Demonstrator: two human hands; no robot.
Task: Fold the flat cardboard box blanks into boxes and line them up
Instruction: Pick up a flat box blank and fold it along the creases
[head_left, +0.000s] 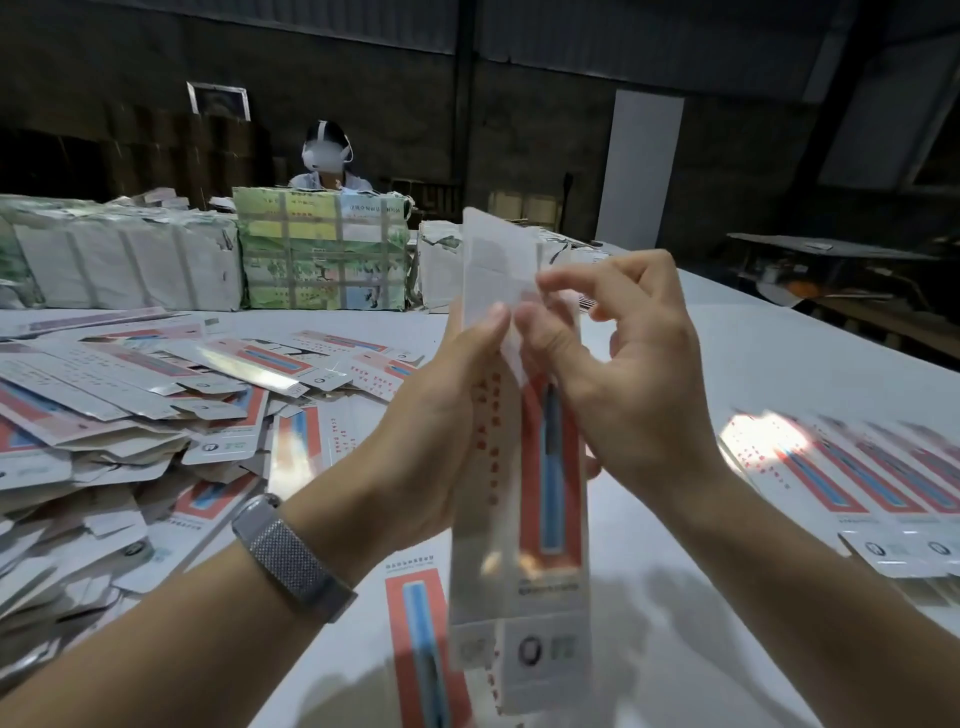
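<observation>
A white table (779, 374) spreads under and beyond both hands. Past the hands, at its far edge, stand wrapped bundles (322, 249), and a person in a headset (326, 156) sits behind them, hidden from the chest down. To the left of the left hand lies a loose heap of flat blanks (130, 415), many overlapping so that single sheets are hard to tell apart. To the right of the right hand a row of folded boxes (872, 478) lies side by side, cut off by the picture's edge and partly washed out by glare. Below the left wrist one more blank (415, 623) lies flat, running out of the bottom of the view.

Between the hands a long box blank (545, 493) is held upright above the table, its print blurred. The left hand (441, 415) grips its left edge, thumb pressed on the front. The right hand (623, 374) pinches the upper flap (498, 260) with thumb and forefinger, covering the blank's right edge. A metal watch band (291, 556) circles the left wrist.
</observation>
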